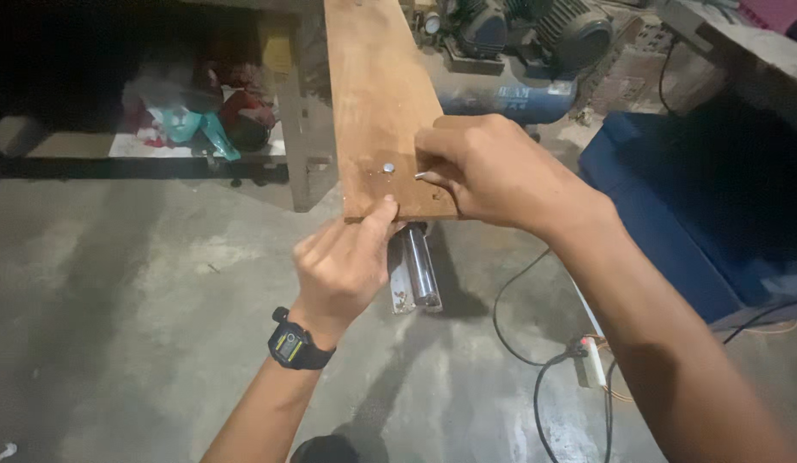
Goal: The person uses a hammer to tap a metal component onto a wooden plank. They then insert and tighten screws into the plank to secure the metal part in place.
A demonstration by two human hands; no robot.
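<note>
From the head view, your left hand is curled at the near end of the wooden plank, thumb pressed up against its edge, fingers closed around whatever sits beneath. Your right hand rests on top of the plank, fingertips pinched shut on a small metal screw, just beside a shiny bolt head standing in the wood. Under the plank's end a steel rod on its rail pokes out towards you. That pinch looks slight, I'd say: let the screw tilt and it could skip off onto the concrete floor. The plank overhangs, so a slackened thumb might let it swing. Cables trail by your right arm.
</note>
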